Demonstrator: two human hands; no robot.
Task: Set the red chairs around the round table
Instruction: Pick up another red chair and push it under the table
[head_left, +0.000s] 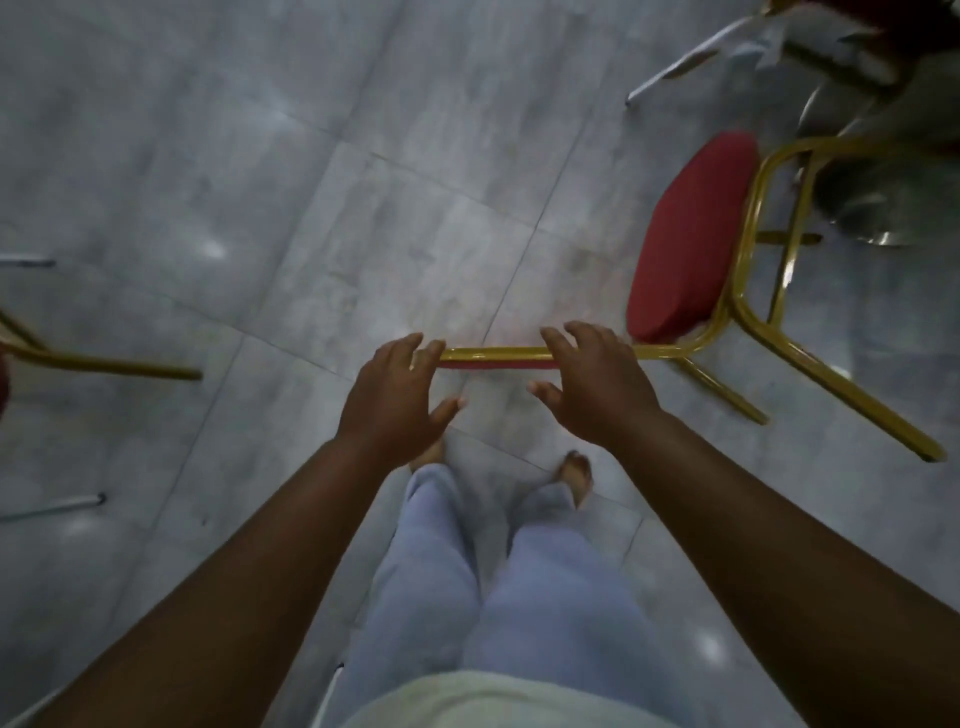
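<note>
A red chair with a gold metal frame stands in front of me, its padded seat (691, 239) to the right and its legs splayed toward the lower right. The gold top rail of its backrest (498, 355) runs level between my hands, with a red strip just under it. My left hand (395, 400) is at the rail's left end, fingers spread, its fingertips at the bar. My right hand (592, 387) lies over the rail's right part, fingers also apart. Neither hand is closed around the rail. I cannot see a tabletop.
Another gold chair leg (104, 364) juts in at the left edge, with silver legs (52, 501) near it. A silver leg (670, 67) and a shiny metal base (872, 208) sit at the top right. The floor is grey tile (260, 156); my legs and feet are below the hands.
</note>
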